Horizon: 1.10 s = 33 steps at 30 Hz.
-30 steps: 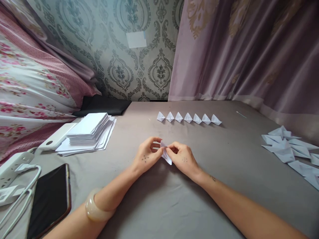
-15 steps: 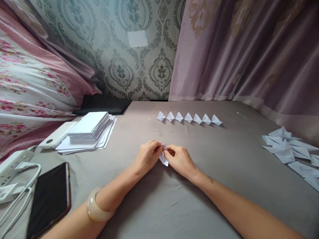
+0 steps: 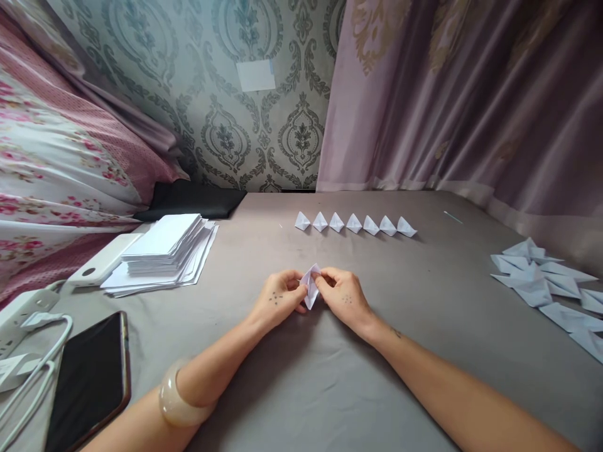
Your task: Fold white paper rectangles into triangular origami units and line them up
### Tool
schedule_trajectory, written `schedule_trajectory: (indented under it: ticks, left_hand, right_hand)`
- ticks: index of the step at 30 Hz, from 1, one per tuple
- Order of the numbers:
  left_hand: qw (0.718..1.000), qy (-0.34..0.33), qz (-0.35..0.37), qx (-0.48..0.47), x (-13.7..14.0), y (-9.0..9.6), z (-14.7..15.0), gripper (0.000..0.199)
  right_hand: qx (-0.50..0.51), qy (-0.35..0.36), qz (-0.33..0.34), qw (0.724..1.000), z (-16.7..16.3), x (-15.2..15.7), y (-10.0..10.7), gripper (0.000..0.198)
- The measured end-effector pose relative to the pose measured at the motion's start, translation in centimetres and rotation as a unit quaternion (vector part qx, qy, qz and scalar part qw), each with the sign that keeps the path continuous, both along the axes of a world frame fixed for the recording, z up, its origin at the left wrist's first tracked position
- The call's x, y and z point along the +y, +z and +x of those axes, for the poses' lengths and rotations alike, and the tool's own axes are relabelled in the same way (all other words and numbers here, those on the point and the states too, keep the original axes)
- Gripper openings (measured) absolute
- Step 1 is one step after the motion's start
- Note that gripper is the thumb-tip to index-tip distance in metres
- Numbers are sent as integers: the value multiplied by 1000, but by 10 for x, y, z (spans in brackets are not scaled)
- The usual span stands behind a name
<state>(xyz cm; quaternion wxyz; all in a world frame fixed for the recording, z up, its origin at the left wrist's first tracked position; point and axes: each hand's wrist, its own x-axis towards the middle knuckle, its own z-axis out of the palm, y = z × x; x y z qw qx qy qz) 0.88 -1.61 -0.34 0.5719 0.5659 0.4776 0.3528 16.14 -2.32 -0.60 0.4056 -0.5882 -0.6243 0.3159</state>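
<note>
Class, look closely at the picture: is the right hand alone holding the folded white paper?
No: the left hand and the right hand both hold the folded white paper.

No words, labels, brands or numbers can be read. Dark dots [image 3: 276,298] mark the left hand [image 3: 281,292] and right hand [image 3: 343,292]; the mark [image 3: 396,332] by the right wrist [image 3: 374,329] is too small to decipher.

Person's forearms [image 3: 438,376] angled inward, left hand [image 3: 275,300] and right hand [image 3: 345,297] close together, fingers [image 3: 331,272] curled, thumbs [image 3: 298,292] pinching (small dots [image 3: 347,300] on both)
</note>
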Motion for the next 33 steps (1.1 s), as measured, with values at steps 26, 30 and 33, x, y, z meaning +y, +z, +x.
schedule_trajectory:
  ticks: [26,30,33]
  left_hand:
    - [990,121,68,24,15,-22,-11,16]
    - [994,108,27,18,14,-17,-9,37]
    - [996,91,17,8,15,-9,-9,42]
  right_hand:
    - [-288,148,163,932,-8,-25,6,20]
    - [-310,144,153,927,-4,-22,3,30]
    - [-284,154,158,933,-3,-20,3,28]
